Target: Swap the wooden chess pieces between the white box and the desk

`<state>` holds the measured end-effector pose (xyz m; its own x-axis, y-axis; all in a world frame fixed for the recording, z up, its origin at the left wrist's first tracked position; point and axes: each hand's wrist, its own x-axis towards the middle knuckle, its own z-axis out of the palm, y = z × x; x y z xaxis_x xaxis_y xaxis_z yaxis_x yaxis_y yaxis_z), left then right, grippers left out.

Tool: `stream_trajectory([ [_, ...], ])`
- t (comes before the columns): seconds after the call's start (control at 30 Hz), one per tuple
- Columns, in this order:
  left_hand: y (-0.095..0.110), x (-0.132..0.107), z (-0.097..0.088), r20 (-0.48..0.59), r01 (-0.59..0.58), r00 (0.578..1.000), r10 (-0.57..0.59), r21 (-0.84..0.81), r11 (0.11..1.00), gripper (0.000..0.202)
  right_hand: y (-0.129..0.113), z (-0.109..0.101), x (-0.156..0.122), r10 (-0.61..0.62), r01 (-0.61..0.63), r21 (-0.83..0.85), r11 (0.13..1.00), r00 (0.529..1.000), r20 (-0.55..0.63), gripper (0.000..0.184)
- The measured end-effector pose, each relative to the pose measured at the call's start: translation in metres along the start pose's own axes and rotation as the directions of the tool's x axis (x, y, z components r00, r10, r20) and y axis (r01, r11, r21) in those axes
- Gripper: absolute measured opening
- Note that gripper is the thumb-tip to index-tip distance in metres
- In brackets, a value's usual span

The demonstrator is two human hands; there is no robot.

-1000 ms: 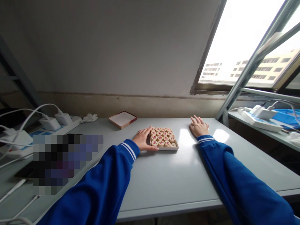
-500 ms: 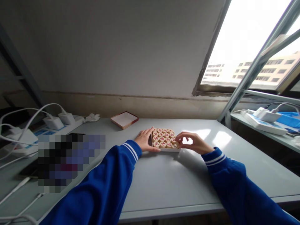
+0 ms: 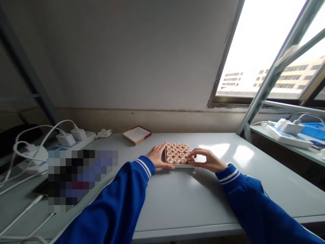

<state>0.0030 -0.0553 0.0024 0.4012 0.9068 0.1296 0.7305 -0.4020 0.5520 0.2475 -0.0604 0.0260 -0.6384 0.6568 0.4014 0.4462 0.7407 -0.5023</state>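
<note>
A shallow box (image 3: 180, 166) with a white front edge sits on the grey desk, filled with rows of round wooden Chinese chess pieces (image 3: 177, 154) marked with red characters. My left hand (image 3: 157, 157) steadies the box, its fingers along the left side and its thumb at the front edge. At the front right corner, my right hand (image 3: 208, 160) pinches a Chinese chess piece (image 3: 190, 160) between thumb and fingertips. Those fingers partly cover that piece and the box's right side.
The box lid (image 3: 137, 135) lies inside-up near the wall. Left on the desk (image 3: 162, 203) are a power strip (image 3: 87, 139) with chargers, white cables and a pixelated area. At right, a shelf (image 3: 318, 153) carries another power strip (image 3: 286, 135) beside a metal frame post.
My right hand's fingertips have come in over the front right corner piece, which now shows less of its face. My left hand keeps its place on the box. The whole view has shifted slightly.
</note>
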Motion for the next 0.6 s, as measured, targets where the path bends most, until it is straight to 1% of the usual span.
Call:
stream_trajectory([
  [0.1, -0.006, 0.001, -0.006, 0.041, 0.010, 0.999, -0.008, -0.043, 0.999, 0.122, -0.001, -0.002, -0.002, 0.025, -0.025, 0.027, 0.999, 1.000, -0.004, 0.022],
  [0.17, -0.014, 0.003, -0.020, 0.040, -0.001, 0.999, 0.003, -0.066, 0.998, 0.122, 0.000, -0.004, -0.003, 0.068, -0.068, 0.023, 0.997, 0.997, -0.020, 0.022],
  [0.2, -0.019, 0.004, -0.028, 0.015, -0.016, 1.000, 0.017, -0.074, 0.997, 0.116, 0.001, -0.005, -0.003, 0.092, -0.091, 0.015, 0.996, 0.995, -0.030, 0.023],
  [0.23, -0.025, 0.005, -0.038, -0.021, -0.034, 0.999, 0.032, -0.079, 0.996, 0.105, 0.002, -0.005, -0.003, 0.110, -0.110, 0.008, 0.994, 0.993, -0.041, 0.025],
  [0.27, -0.032, 0.005, -0.047, -0.074, -0.042, 0.997, 0.036, -0.080, 0.996, 0.089, 0.004, -0.006, -0.004, 0.122, -0.122, 0.004, 0.992, 0.991, -0.050, 0.026],
  [0.3, -0.039, 0.005, -0.055, -0.152, -0.031, 0.988, 0.018, -0.082, 0.996, 0.075, 0.006, -0.006, -0.004, 0.127, -0.127, 0.004, 0.992, 0.990, -0.059, 0.027],
  [0.33, -0.047, 0.004, -0.061, -0.260, 0.037, 0.964, -0.050, -0.054, 0.998, 0.066, 0.008, -0.006, -0.003, 0.126, -0.126, 0.006, 0.992, 0.990, -0.065, 0.028],
  [0.37, -0.053, 0.002, -0.065, -0.365, 0.153, 0.920, -0.141, 0.003, 0.988, 0.059, 0.010, -0.005, -0.003, 0.123, -0.122, 0.010, 0.992, 0.990, -0.068, 0.028],
  [0.4, -0.059, 0.000, -0.067, -0.445, 0.268, 0.869, -0.214, 0.060, 0.962, 0.053, 0.012, -0.005, -0.003, 0.120, -0.119, 0.012, 0.993, 0.990, -0.072, 0.028],
  [0.43, -0.063, -0.002, -0.067, -0.469, 0.347, 0.844, -0.260, 0.109, 0.931, 0.047, 0.013, -0.004, -0.003, 0.119, -0.119, 0.013, 0.993, 0.990, -0.080, 0.029],
  [0.47, -0.065, -0.005, -0.066, -0.472, 0.388, 0.833, -0.286, 0.131, 0.912, 0.040, 0.014, -0.004, -0.003, 0.121, -0.120, 0.014, 0.993, 0.989, -0.089, 0.029],
  [0.53, -0.062, -0.009, -0.063, -0.457, 0.418, 0.835, -0.307, 0.163, 0.894, 0.022, 0.015, -0.004, -0.003, 0.128, -0.127, 0.013, 0.992, 0.985, -0.117, 0.028],
  [0.57, -0.057, -0.010, -0.063, -0.461, 0.419, 0.834, -0.303, 0.171, 0.892, 0.013, 0.015, -0.005, -0.004, 0.130, -0.130, 0.011, 0.991, 0.982, -0.138, 0.028],
  [0.6, -0.049, -0.011, -0.063, -0.480, 0.410, 0.829, -0.288, 0.171, 0.896, 0.009, 0.014, -0.006, -0.005, 0.129, -0.130, 0.007, 0.992, 0.978, -0.167, 0.027],
])
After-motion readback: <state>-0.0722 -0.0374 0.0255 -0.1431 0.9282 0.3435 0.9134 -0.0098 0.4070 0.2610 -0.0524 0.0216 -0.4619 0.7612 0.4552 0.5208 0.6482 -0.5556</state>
